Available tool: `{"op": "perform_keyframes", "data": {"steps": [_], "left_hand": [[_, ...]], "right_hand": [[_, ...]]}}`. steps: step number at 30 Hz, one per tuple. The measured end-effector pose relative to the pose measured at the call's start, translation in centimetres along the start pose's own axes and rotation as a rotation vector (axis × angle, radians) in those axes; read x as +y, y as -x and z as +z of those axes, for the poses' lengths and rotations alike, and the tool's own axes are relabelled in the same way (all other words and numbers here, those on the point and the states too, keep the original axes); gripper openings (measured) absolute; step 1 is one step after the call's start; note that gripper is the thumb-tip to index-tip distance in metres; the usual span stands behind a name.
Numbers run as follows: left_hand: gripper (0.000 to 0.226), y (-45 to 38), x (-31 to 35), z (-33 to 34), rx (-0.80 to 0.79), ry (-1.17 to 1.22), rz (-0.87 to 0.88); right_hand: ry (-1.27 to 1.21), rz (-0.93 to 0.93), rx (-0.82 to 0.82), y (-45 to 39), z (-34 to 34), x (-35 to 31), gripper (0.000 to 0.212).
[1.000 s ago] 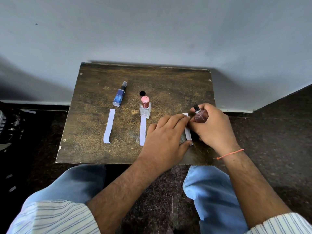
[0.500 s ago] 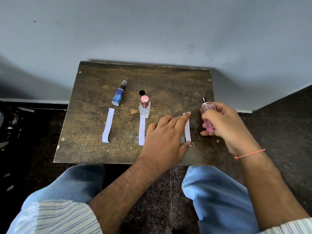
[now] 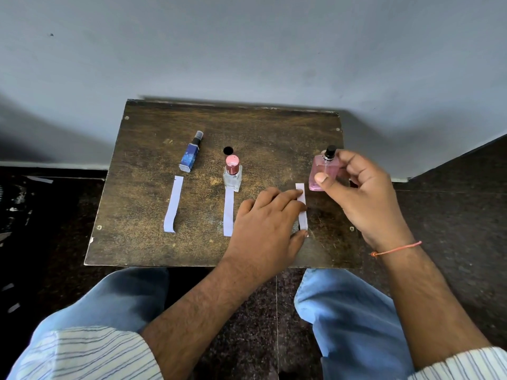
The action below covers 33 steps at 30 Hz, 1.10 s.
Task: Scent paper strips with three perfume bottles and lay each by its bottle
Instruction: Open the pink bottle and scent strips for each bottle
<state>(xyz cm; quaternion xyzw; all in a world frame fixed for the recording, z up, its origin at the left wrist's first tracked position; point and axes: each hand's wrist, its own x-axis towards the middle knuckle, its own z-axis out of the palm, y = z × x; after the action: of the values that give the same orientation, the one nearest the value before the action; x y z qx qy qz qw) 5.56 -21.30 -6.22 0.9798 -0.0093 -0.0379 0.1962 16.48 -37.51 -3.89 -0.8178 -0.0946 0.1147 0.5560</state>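
The right hand point(image 3: 365, 198) held the pink bottle point(image 3: 323, 172) near the desk's point(image 3: 153, 242) 3 o'clock edge; the left hand point(image 3: 270, 223) lay flat on a strip point(image 3: 301, 207).

blue bottle point(image 3: 191, 154) and clear pink-capped bottle point(image 3: 232, 174) each with a strip below point(image 3: 173, 204) point(image 3: 228, 213); pink bottle point(image 3: 323, 171) held beside third strip point(image 3: 301, 207)

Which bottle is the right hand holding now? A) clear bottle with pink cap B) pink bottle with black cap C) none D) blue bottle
B: the right hand grips the pink bottle at the table's right side, while the blue bottle and clear bottle stand untouched.
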Motion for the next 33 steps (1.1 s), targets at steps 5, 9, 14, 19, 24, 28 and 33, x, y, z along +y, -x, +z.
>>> {"op": "perform_keyframes", "data": {"steps": [5, 9, 14, 19, 24, 28, 33], "left_hand": [[0.049, 0.1, 0.0, -0.1, 0.007, 0.009, 0.0], [0.051, 0.0, 0.0, 0.0, 0.003, -0.006, -0.002], [0.051, 0.0, 0.1, 0.1, 0.004, -0.002, -0.009], [0.051, 0.2, 0.2, 0.1, 0.019, 0.01, -0.008], [0.048, 0.3, 0.2, -0.1, 0.05, 0.022, 0.001], [0.047, 0.4, 0.2, -0.1, 0.062, 0.017, 0.01], [0.047, 0.4, 0.0, 0.0, 0.065, 0.024, 0.023]], "right_hand": [[-0.03, -0.005, -0.048, -0.2, 0.5, 0.5, 0.036], [-0.061, -0.019, -0.071, -0.2, 1.0, 0.6, 0.035], [-0.09, -0.024, -0.091, -0.2, 1.4, 0.7, 0.036], [-0.077, -0.024, -0.106, -0.2, 1.4, 0.5, 0.037], [-0.07, -0.018, -0.136, -0.2, 1.4, 0.4, 0.039], [-0.061, -0.007, -0.166, -0.2, 1.3, 0.2, 0.038], [-0.021, 0.001, -0.197, -0.1, 0.9, 0.1, 0.043]]}}
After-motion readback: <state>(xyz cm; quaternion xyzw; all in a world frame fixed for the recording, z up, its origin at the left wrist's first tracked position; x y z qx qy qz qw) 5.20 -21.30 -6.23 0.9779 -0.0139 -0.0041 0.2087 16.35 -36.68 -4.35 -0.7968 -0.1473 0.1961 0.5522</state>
